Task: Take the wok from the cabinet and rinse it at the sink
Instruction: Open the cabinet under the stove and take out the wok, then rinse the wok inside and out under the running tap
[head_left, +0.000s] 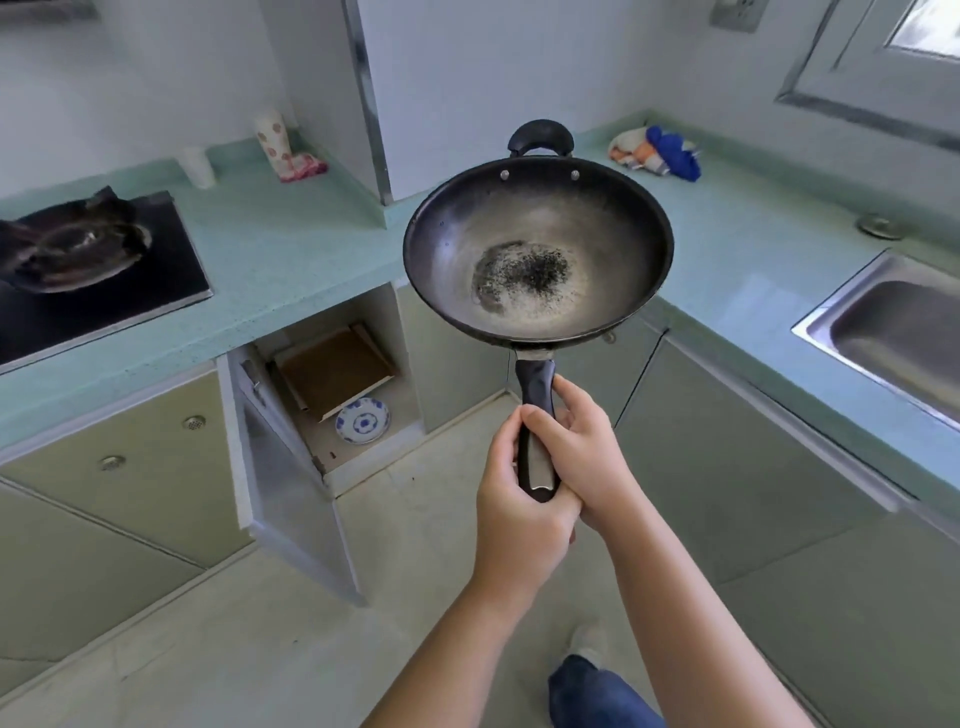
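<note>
A black wok (537, 249) with a dark speckled patch in its worn grey bottom hangs level in the air in front of the counter corner. Both hands hold its long black handle: my left hand (519, 499) wraps the handle's end, my right hand (582, 441) grips just above it. The lower cabinet (343, 379) at centre left stands with its door (285, 493) swung open. The steel sink (893, 332) is set in the counter at the right edge, apart from the wok.
A teal L-shaped counter (291, 249) carries a black gas stove (88, 260) at left, a white cup (197, 166), a patterned roll (275, 140), and a bundle of cloths (657, 150). Inside the cabinet lie a brown board (332, 369) and a blue-patterned bowl (362, 421).
</note>
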